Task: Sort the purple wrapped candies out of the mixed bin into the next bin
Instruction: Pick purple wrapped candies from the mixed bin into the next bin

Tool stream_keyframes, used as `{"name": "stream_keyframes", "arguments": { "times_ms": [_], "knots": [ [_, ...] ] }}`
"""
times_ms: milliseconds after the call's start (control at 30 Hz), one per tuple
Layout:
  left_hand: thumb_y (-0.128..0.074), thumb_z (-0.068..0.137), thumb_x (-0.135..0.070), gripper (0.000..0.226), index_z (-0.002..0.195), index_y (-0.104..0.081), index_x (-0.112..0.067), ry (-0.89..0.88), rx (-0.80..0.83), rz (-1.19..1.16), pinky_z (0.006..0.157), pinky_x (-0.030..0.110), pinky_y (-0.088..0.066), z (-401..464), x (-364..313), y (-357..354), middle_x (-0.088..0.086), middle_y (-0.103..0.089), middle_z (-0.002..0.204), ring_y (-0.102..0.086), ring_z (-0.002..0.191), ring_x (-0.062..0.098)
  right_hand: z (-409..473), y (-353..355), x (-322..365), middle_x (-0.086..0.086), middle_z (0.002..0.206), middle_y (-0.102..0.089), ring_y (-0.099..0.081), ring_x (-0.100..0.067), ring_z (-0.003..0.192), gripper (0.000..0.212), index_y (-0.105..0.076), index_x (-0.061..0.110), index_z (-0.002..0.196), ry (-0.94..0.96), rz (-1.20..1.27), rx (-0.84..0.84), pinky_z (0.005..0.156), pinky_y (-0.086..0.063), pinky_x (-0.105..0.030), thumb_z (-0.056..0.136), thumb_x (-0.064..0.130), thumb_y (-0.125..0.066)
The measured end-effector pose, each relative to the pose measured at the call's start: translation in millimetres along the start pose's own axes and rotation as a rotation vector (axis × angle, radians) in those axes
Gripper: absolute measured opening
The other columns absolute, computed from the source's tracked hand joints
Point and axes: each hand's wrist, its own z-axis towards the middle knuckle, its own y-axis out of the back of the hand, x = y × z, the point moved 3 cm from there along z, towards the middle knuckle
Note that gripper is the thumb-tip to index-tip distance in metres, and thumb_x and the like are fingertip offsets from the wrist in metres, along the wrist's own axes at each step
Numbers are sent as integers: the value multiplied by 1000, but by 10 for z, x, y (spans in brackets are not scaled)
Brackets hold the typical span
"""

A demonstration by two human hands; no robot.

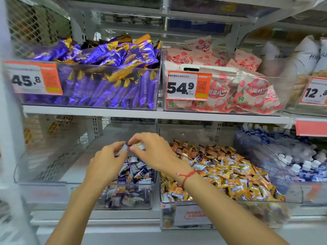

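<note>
Fingertips of both hands meet above the left clear bin (109, 200) on the lower shelf. Left hand (106, 161) pinches a small pale-and-purple wrapped candy (123, 149) between thumb and curled fingers; right hand (152, 151), a red string bracelet (185, 177) at its wrist, pinches another small candy (139, 145) just beside it, the two wrappers nearly touching. Under the hands that bin holds a heap of purple wrapped candies (136, 172) toward its right front corner. Next on the right, the mixed bin (185, 214) is piled with orange-gold candies (230, 174), a few purple ones among them.
</note>
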Motion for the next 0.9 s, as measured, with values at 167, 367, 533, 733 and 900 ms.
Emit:
{"name": "stream_keyframes", "arguments": {
  "times_ms": [167, 367, 533, 733, 900],
  "knots": [
    [-44, 100, -25, 41, 141, -44, -26, -22, 19, 66, 99, 39, -42, 28, -18, -134, 1, -54, 138, -50, 126, 21, -211, 77, -56, 3, 117, -68, -59, -16, 106, 29, -65, 23, 122, 31, -122, -44, 87, -49, -37, 100, 30, -47],
    [-36, 101, -40, 38, 137, -46, -34, -239, 28, -121, 101, 31, -42, -236, -371, -424, -14, -50, 140, -50, 123, 8, -512, 577, -785, 11, 110, -69, -60, -5, 98, 25, -68, 26, 115, -242, -80, -194, 84, -49, -26, 99, 28, -49],
    [-27, 100, -51, 52, 149, -28, -34, -333, 123, 82, 112, 29, -28, -342, -524, -621, -18, -16, 158, -28, 141, 4, -612, 639, -1521, -2, 158, -25, -29, -21, 143, 79, -23, 14, 152, -630, 35, 483, 117, -25, -35, 92, 62, -42],
    [-34, 99, -51, 47, 144, -34, -39, -365, 73, 116, 98, 25, -39, -294, -488, -611, -26, -19, 154, -41, 131, 2, -812, 596, -1545, -4, 122, -62, -58, -22, 109, 46, -61, 14, 125, -365, -220, 425, 90, -44, -34, 93, 47, -54],
    [-39, 98, -46, 41, 138, -44, -36, -373, -15, 127, 96, 27, -42, -280, -504, -628, -21, -36, 148, -42, 129, 3, -1020, 698, -1432, 6, 119, -66, -60, -6, 98, 34, -65, 21, 124, -286, -188, 221, 81, -44, -21, 95, 37, -56]
  ]
}}
